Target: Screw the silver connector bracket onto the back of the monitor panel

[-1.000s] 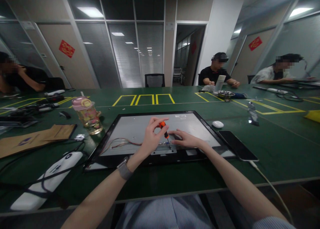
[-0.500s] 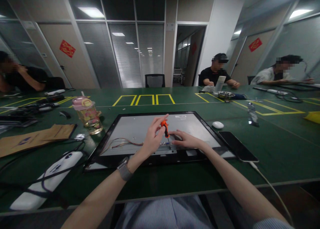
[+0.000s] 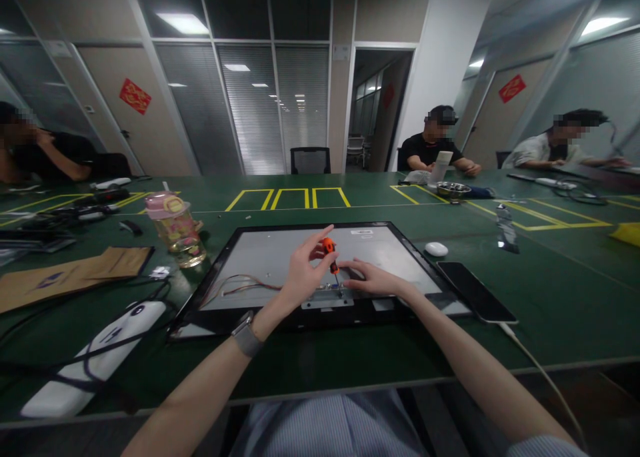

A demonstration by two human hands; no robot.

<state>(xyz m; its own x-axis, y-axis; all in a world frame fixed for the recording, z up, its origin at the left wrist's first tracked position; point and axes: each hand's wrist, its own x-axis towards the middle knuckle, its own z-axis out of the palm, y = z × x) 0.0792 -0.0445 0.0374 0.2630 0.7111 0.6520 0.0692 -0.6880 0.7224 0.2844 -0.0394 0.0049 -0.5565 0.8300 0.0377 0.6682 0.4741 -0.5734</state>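
Note:
A flat monitor panel [image 3: 260, 250] lies face down on the green table, its grey metal back up. My left hand [image 3: 303, 270] pinches a small orange-handled screwdriver [image 3: 329, 253], held upright with its tip on a small metal bracket [image 3: 327, 298] near the panel's front edge. My right hand [image 3: 373, 278] rests flat on the panel just right of the tip, fingers pressed down beside the bracket. Coloured wires [image 3: 245, 285] run along the panel to the left of my hands.
A pink-lidded bottle [image 3: 175, 227], a brown paper bag [image 3: 70, 274] and a white device with black cables [image 3: 93, 357] lie to the left. A white earbud case [image 3: 436, 248] and a black phone [image 3: 475, 290] lie right. Three other people sit at the far side.
My left fingers have shifted on the screwdriver handle, index finger stretching out, as the handle turns. My right hand and the panel stay put.

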